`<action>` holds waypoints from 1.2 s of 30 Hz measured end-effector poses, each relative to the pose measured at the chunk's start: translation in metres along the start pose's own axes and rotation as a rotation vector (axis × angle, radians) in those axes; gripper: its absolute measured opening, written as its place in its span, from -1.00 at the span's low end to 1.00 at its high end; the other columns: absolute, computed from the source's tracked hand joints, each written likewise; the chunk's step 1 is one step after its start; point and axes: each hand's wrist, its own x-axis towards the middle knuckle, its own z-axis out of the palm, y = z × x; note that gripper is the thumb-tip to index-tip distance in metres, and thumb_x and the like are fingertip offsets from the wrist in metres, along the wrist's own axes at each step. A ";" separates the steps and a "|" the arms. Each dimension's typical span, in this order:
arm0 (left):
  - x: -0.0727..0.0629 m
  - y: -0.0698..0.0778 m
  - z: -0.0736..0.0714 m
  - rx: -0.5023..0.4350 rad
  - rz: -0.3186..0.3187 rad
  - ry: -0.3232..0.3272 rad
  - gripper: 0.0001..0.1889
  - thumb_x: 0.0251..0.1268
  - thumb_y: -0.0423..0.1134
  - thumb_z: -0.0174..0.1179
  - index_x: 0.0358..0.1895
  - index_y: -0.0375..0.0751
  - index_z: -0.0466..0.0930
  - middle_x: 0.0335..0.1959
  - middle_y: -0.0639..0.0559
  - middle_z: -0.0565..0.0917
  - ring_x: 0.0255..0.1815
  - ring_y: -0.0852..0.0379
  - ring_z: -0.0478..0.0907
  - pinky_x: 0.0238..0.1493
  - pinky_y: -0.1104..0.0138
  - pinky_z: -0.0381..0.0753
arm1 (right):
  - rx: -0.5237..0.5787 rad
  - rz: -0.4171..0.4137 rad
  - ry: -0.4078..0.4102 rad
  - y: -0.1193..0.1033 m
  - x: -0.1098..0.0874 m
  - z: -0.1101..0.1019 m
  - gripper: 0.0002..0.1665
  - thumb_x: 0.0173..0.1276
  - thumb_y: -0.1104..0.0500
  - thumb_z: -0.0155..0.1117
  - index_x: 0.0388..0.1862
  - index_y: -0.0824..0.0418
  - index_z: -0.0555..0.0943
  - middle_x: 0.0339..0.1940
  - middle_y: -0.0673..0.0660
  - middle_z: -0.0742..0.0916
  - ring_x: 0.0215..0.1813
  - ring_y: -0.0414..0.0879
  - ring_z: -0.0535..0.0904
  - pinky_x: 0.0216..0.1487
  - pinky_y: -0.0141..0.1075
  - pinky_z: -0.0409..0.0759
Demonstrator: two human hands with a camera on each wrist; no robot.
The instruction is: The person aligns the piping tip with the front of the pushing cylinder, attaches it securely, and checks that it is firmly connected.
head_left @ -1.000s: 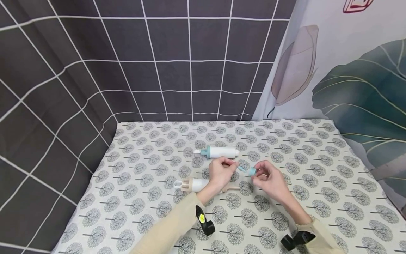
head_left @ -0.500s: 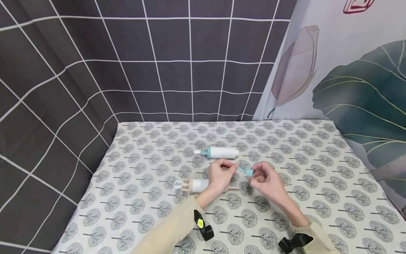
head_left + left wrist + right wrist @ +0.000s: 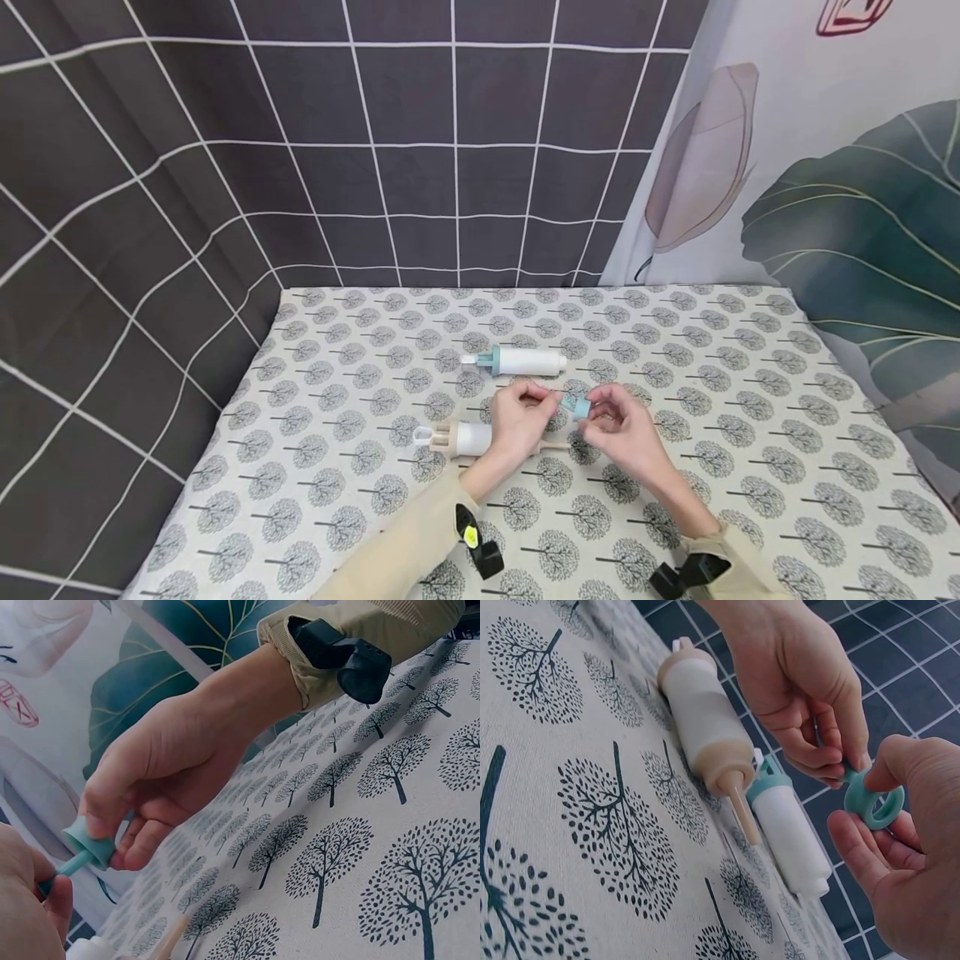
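Just above the table, both hands hold a small teal nozzle (image 3: 582, 408) with a wide round open end and a slim tube. My right hand (image 3: 624, 429) pinches its wide end between thumb and fingers. My left hand (image 3: 519, 417) pinches the tip of the tube, and its fingers hide that end. In the right wrist view the wide end of the nozzle (image 3: 859, 799) shows as a ring. Under the left wrist lies a white syringe-like tube with beige ends (image 3: 474, 439), partly covered; its thin beige spout (image 3: 740, 810) shows in the right wrist view.
Behind the hands lies a second white syringe-like tube (image 3: 528, 361) with a teal collar and a pale handle at its left. A tree-print cloth (image 3: 360, 492) covers the table. A dark grid curtain (image 3: 405, 100) hangs behind, a leaf-print one (image 3: 847, 208) to the right.
My right hand has shifted left toward the left hand, bringing the nozzle's wide end closer to the left fingertips. The left hand has hardly moved. Both white tubes lie where they were.
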 end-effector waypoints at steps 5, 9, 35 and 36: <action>-0.002 0.000 -0.002 -0.014 -0.030 -0.009 -0.90 0.13 -0.36 0.44 -0.38 -0.22 0.68 -0.53 0.11 0.68 -0.52 0.14 0.63 -0.57 0.40 0.61 | 0.014 -0.029 -0.001 0.000 0.001 0.002 -0.58 0.11 0.53 0.31 -0.03 0.48 0.44 -0.23 0.30 0.63 -0.22 0.09 0.63 -0.17 -0.35 0.67; -0.004 -0.002 -0.003 -0.036 -0.030 -0.020 -0.90 0.13 -0.39 0.43 -0.37 -0.27 0.68 -0.51 0.08 0.68 -0.51 0.17 0.62 -0.49 0.40 0.64 | 0.018 -0.041 -0.002 0.001 0.001 0.003 -0.59 0.12 0.54 0.30 -0.04 0.49 0.44 -0.23 0.31 0.63 -0.22 0.08 0.62 -0.17 -0.36 0.67; -0.014 -0.001 -0.007 -0.153 -0.005 -0.095 -0.93 0.14 -0.51 0.36 -0.30 -0.38 0.70 -0.39 -0.05 0.74 -0.40 0.10 0.70 -0.28 0.15 0.73 | 0.037 -0.037 -0.031 0.001 0.001 0.004 -0.59 0.11 0.54 0.28 -0.03 0.48 0.44 -0.19 0.31 0.64 -0.16 0.08 0.62 -0.12 -0.33 0.67; -0.015 -0.001 -0.007 -0.148 0.003 -0.099 -0.92 0.14 -0.51 0.36 -0.30 -0.39 0.70 -0.38 -0.05 0.74 -0.40 0.14 0.69 -0.30 0.20 0.72 | 0.036 -0.039 -0.031 0.001 0.001 0.004 -0.59 0.11 0.54 0.28 -0.03 0.47 0.44 -0.19 0.31 0.64 -0.16 0.08 0.61 -0.11 -0.33 0.66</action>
